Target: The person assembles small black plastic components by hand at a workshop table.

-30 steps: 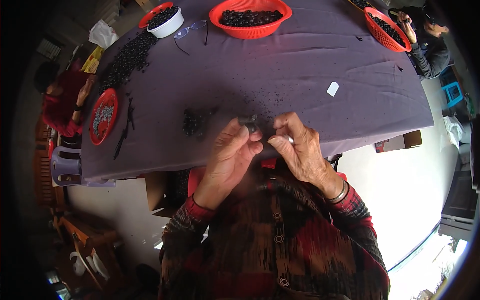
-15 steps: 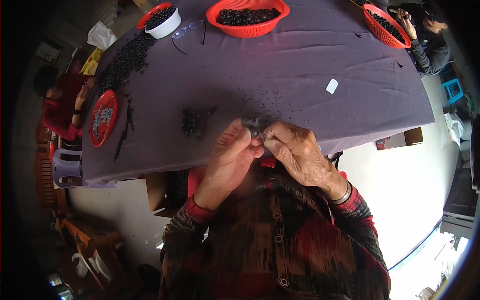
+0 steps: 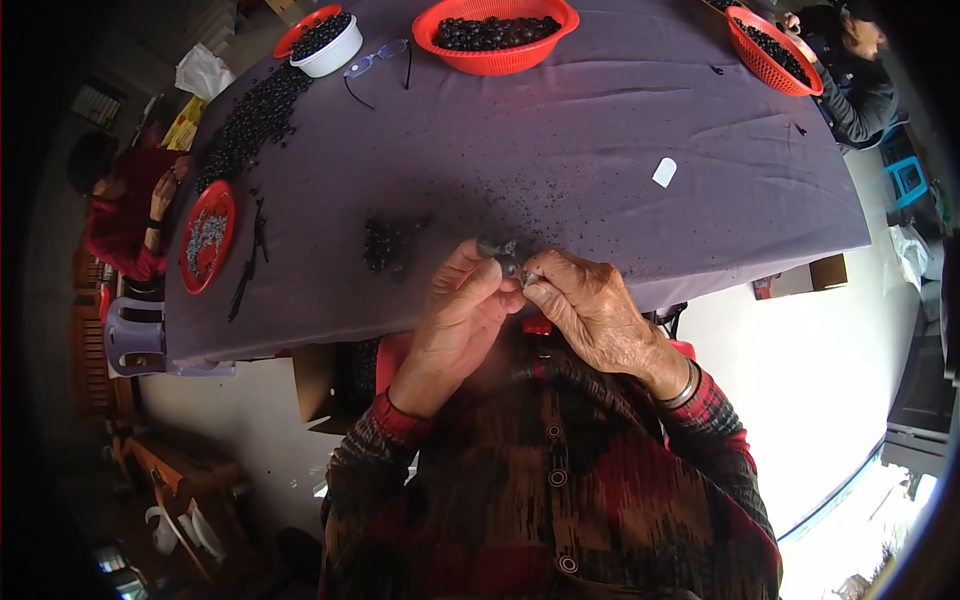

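Observation:
Near the table's front edge, my left hand (image 3: 458, 320) pinches a small black rounded piece (image 3: 508, 265) between thumb and fingers. Something dark also sits over the tip of its index finger; I cannot tell whether it is a cover or part of the piece. My right hand (image 3: 598, 315) meets it there, thumb and forefinger closed on a tiny pale bit at the piece's edge, too small to name. Just beyond my left hand lies a small heap of black pieces (image 3: 385, 243) on the purple-grey tablecloth (image 3: 560, 130). Dark crumbs are scattered past my fingertips.
Far back stand a red basin (image 3: 495, 62) of black pieces and a white bowl (image 3: 330, 55). Eyeglasses (image 3: 375, 62) lie beside them. A red plate (image 3: 207, 240) of greyish bits is at left, a red basket (image 3: 770, 60) far right. One person sits at each side.
My right hand has shifted very slightly while both hands stay together at the black piece. The person at right has lowered a hand toward the basket.

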`<state>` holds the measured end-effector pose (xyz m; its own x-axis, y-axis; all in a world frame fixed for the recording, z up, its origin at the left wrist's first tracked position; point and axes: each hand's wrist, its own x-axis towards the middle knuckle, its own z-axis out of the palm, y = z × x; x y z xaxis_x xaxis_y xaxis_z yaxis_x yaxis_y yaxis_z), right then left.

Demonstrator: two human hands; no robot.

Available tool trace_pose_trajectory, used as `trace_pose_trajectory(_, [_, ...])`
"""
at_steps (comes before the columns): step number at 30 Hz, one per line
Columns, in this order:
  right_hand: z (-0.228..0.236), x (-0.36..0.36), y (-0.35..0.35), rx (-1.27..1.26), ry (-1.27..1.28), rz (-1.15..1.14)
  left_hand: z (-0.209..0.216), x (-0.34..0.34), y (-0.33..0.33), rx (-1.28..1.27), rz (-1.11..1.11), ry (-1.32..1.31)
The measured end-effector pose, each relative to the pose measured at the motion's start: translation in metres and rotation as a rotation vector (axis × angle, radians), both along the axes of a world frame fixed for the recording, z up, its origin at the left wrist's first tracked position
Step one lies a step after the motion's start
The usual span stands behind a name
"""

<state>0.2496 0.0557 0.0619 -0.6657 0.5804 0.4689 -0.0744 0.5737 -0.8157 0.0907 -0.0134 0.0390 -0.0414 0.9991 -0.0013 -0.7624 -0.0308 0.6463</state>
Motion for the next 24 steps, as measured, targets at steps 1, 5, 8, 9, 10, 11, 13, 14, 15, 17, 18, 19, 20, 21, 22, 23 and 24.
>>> trace_pose_trajectory(1, [0.001,0.000,0.000,0.000,-0.016,-0.001,-0.001,0.000,0.000,0.000,0.000,0.000])
trace_pose_trajectory(5, [0.003,0.002,0.001,-0.001,-0.057,0.000,0.000,0.001,0.001,0.018,-0.005,-0.012])
trace_pose_trajectory(8, [0.001,0.002,0.001,0.003,-0.044,0.002,-0.002,0.002,0.001,0.021,0.002,-0.022])
trace_pose_trajectory(9, [0.002,0.002,0.001,0.004,-0.044,0.001,-0.002,0.002,0.001,0.020,0.007,-0.028])
trace_pose_trajectory(10, [0.002,0.002,0.001,0.000,-0.045,0.005,-0.002,0.002,0.001,0.020,0.006,-0.028])
trace_pose_trajectory(11, [0.002,0.002,0.001,-0.004,-0.046,0.008,-0.003,0.002,0.001,0.021,0.008,-0.027])
trace_pose_trajectory(13, [0.005,0.003,0.000,-0.005,-0.067,0.009,-0.004,0.002,0.001,0.021,0.010,-0.025])
trace_pose_trajectory(14, [0.006,0.004,0.000,-0.006,-0.088,0.008,-0.005,0.001,0.001,0.031,0.010,-0.032])
trace_pose_trajectory(15, [0.006,0.004,-0.001,-0.006,-0.088,0.006,-0.007,0.001,0.002,0.041,0.011,-0.038])
trace_pose_trajectory(17, [0.005,0.002,-0.003,0.004,-0.082,-0.023,-0.008,0.001,0.000,0.054,0.038,-0.012])
trace_pose_trajectory(18, [0.006,0.001,-0.005,0.003,-0.081,-0.023,-0.009,0.002,0.000,0.067,0.066,0.014])
trace_pose_trajectory(19, [0.008,0.000,-0.006,-0.021,-0.078,-0.029,-0.009,0.002,0.000,0.066,0.067,0.015])
trace_pose_trajectory(20, [0.010,0.000,-0.007,-0.045,-0.076,-0.038,-0.009,0.003,0.000,0.076,0.097,0.031])
trace_pose_trajectory(21, [0.010,0.000,-0.008,-0.045,-0.077,-0.039,-0.009,0.004,0.000,0.086,0.128,0.048])
trace_pose_trajectory(22, [0.011,-0.001,-0.009,-0.043,-0.096,-0.062,-0.011,0.004,0.001,0.086,0.127,0.048])
trace_pose_trajectory(23, [0.011,-0.001,-0.010,-0.041,-0.117,-0.085,-0.013,0.004,0.001,0.098,0.158,0.103])
trace_pose_trajectory(24, [0.010,-0.001,-0.009,-0.041,-0.117,-0.088,-0.014,0.004,0.001,0.110,0.188,0.157])
